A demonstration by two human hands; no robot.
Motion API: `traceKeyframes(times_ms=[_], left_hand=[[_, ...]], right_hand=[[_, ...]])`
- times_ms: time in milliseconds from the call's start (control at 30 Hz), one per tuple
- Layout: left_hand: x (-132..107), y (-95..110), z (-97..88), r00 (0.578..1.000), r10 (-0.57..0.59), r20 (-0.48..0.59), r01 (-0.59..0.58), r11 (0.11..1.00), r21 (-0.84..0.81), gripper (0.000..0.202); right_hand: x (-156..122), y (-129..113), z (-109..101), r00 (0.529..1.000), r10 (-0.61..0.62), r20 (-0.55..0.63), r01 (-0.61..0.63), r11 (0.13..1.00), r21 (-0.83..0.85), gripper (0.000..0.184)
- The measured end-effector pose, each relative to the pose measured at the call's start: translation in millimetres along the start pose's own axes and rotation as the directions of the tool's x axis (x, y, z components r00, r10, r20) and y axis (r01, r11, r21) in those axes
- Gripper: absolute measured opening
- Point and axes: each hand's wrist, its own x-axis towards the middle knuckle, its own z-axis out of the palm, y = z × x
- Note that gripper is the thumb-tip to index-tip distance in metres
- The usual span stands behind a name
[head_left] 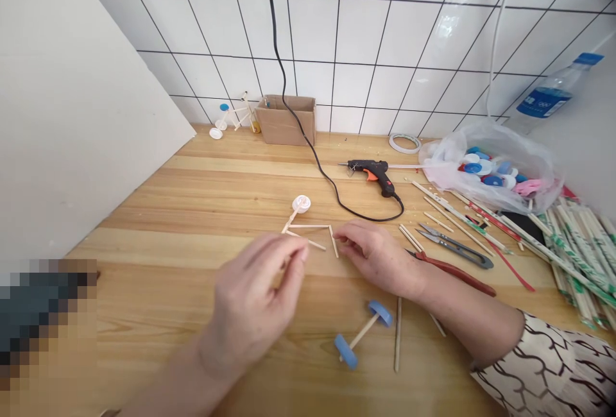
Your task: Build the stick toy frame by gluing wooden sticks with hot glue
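1. Your left hand (250, 295) is above the table, and its fingers (294, 255) are pressed together. They seem to pinch a thin wooden stick (285, 276), but the hand covers it, so I cannot be sure.
2. Your right hand (375, 256) has its fingers (347, 234) curled and a little apart, just beside the flat wooden stick frame (308, 226). This frame lies between your hands on the light wooden table (144, 237).
3. The frame joints may be weak, so a small push from your fingers could shift the sticks or break them apart.
4. The round white bottle cap (301, 204) on the frame end could pull the frame over if you lift it unevenly.
5. The black power cord (366, 215) of the black glue gun with orange trigger (370, 173) curves close to your right hand. Catching this cord could drag the gun, and a hot nozzle could burn you.
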Motion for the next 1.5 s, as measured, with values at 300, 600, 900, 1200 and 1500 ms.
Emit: traceKeyframes(times_ms=[300, 600, 900, 1200, 1500], left_hand=[[38.3, -35.1, -10.3, 0.832, -0.555, 0.014, 0.536, 0.796, -0.28, 0.016], [38.6, -55.0, 7.4, 0.814, -0.533, 0.231, 0.569, 0.651, -0.502, 0.027], [39.2, -51.2, 9.5, 0.765, -0.577, 0.287, 0.626, 0.559, -0.545, 0.029], [39.7, -53.4, 10.5, 0.754, -0.574, 0.319, 0.644, 0.554, -0.527, 0.029], [38.6, -54.5, 10.9, 0.757, -0.568, 0.322, 0.639, 0.544, -0.543, 0.032]], right_hand=[[-1.1, 1.0, 2.0, 0.998, 0.052, 0.031, -0.045, 0.98, -0.194, 0.013], [0.4, -2.4, 6.1, 0.996, 0.066, 0.058, -0.051, 0.971, -0.233, 0.011], [0.4, -3.8, 7.7, 0.996, 0.069, 0.049, -0.054, 0.967, -0.249, 0.011], [2.4, -6.7, 6.8, 0.996, 0.069, 0.062, -0.051, 0.964, -0.261, 0.014], [-0.6, -7.2, 9.0, 0.999, 0.032, 0.024, -0.025, 0.972, -0.233, 0.014]])
